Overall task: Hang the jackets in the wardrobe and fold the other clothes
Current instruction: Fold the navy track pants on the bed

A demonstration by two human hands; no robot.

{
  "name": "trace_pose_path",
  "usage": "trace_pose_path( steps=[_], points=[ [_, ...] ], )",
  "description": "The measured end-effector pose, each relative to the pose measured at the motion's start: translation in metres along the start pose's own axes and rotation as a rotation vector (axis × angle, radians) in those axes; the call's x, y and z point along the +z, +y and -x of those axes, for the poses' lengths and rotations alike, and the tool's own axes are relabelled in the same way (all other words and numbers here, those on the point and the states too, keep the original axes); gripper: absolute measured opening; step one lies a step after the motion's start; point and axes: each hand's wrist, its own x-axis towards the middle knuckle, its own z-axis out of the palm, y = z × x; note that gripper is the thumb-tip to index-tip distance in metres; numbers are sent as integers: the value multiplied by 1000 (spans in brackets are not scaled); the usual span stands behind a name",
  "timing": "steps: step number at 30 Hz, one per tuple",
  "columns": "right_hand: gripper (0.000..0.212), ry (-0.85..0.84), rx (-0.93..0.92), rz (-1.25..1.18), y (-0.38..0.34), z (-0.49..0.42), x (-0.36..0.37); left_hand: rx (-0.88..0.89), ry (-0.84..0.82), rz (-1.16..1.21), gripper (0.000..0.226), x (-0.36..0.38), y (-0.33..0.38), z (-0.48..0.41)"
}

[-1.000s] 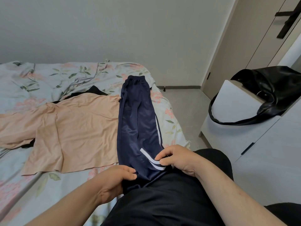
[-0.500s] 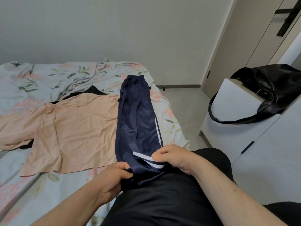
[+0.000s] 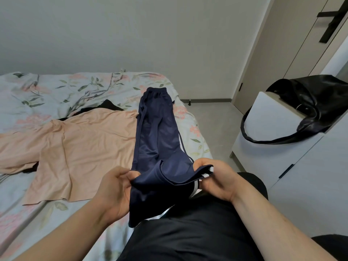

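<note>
Trousers (image 3: 158,132): navy with white side stripes, laid lengthwise on the bed (image 3: 56,87), centre of the frame. The waistband is at the far end, toward the wall. The leg ends are at the near end, lifted off the bed and folded back over the legs.

Left hand (image 3: 114,187): lower centre-left. Thumb and fingers pinch the left edge of the raised leg end.

Right hand (image 3: 216,179): lower centre-right. Fingers are curled round the right edge of the same end, at the white-striped hem.

The fabric below both hands hangs down onto the person's black-clad lap (image 3: 188,232).

Shirt (image 3: 84,147): peach, spread flat on the bed, left of the trousers and touching their left edge. A black garment (image 3: 107,106) shows from under its far edge.

Cabinet (image 3: 263,162): white, right of the frame, apart from the bed. A black bag (image 3: 310,102) lies on top; its strap hangs over the front edge.

Wardrobe (image 3: 305,49): upper right corner, doors closed.
</note>
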Motion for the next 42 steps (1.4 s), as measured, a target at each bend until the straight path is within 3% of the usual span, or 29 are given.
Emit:
trace_pose_path(
  steps=[1, 5, 8, 11, 13, 17, 21, 26, 29, 33, 36, 38, 42],
  points=[
    [8, -10, 6, -12, -4, 1, 3, -17, -7, -14, 19, 2, 2, 1],
    [24, 64, -17, 118, -7, 0, 6, 67, 38, -156, 51, 8, 8, 8],
    [43, 93, -82, 247, -7, 3, 13, 92, 48, -256, 41, 16, 12, 16],
    [60, 122, -90, 375, -9, 9, 26, 122, 99, -414, 52, 17, 5, 20],
    [57, 165, -105, 379, -10, 12, 30, 118, 121, -392, 52, 17, -1, 21],
    [36, 218, -47, 137, -12, 20, 30, 82, 105, -197, 56, 13, -3, 32],
    [30, 160, -20, 40, -10, 28, 27, 64, -35, -314, 50, 7, -8, 49],
    [40, 16, 21, 185, -2, 44, 30, 199, 41, -353, 42, 4, -5, 57],
    [33, 5, -13, 182, 0, 51, 30, 220, 34, -335, 32, 1, -3, 62],
    [48, -130, -80, 25, -2, 60, 20, 262, -115, -360, 57, -13, 5, 70],
    [64, -148, -150, 109, -4, 62, 22, 430, -118, -628, 61, -16, 16, 74],
    [56, -22, -263, 267, -7, 59, 30, 617, -13, -823, 48, -14, 23, 75],
    [7, 249, -472, 495, -14, 54, 40, 887, 125, -969, 40, -4, 33, 69]
  ],
)
